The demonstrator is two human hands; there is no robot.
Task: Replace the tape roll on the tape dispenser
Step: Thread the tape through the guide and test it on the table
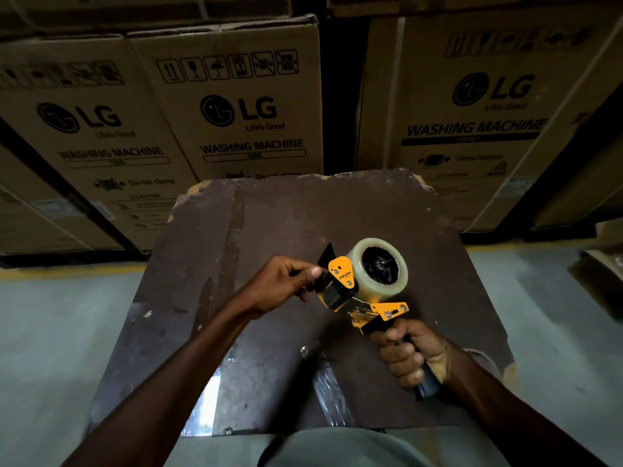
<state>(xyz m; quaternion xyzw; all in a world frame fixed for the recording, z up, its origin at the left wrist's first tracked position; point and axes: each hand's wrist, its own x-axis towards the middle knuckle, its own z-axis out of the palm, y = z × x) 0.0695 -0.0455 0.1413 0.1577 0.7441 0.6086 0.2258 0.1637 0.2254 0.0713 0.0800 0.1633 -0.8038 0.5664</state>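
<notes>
A yellow and black tape dispenser (347, 291) is held above a dark brown table (286, 224). A thick roll of clear tape (382, 266) sits on its black hub, facing me. My right hand (409, 352) is wrapped around the dispenser's black handle at the lower right. My left hand (286, 284) reaches in from the left and pinches at the dispenser's front end, beside the black flap and roller; whether it holds the tape's end or the flap I cannot tell.
Large cardboard washing-machine boxes (236, 106) stand stacked behind the table, with another (472, 106) to the right. Shiny strips of clear tape (332, 396) lie stuck on the table's near part. A grey floor (50, 332) surrounds the table.
</notes>
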